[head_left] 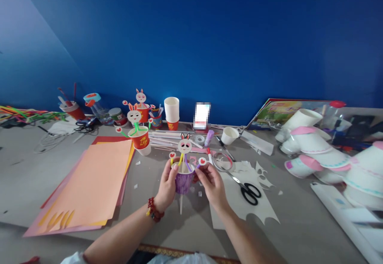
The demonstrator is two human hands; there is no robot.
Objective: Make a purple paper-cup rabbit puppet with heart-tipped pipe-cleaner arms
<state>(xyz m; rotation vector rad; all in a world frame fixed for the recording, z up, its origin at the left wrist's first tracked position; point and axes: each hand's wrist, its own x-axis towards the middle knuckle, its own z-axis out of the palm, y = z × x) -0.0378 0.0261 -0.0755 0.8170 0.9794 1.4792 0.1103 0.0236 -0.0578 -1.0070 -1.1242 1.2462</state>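
Note:
A purple paper cup (183, 182) is held upright over the table, with a white stick (181, 205) poking down from its base. My left hand (168, 180) wraps around the cup's left side. Above the rim stands a paper rabbit face (184, 145), with yellow and purple straws bent out beside it. One round heart tag (172, 155) sits on the yellow straw at left. My right hand (211, 180) pinches the purple straw (197, 166) near the other heart tag (202, 161), at the cup's right edge.
Coloured paper sheets (98, 176) lie at left. Black-handled scissors (250, 193) rest on cut white paper (239, 214) at right. Two red rabbit cups (140, 140) and a stack of white cups (171, 108) stand behind. White and pink cup figures (314, 148) fill the far right.

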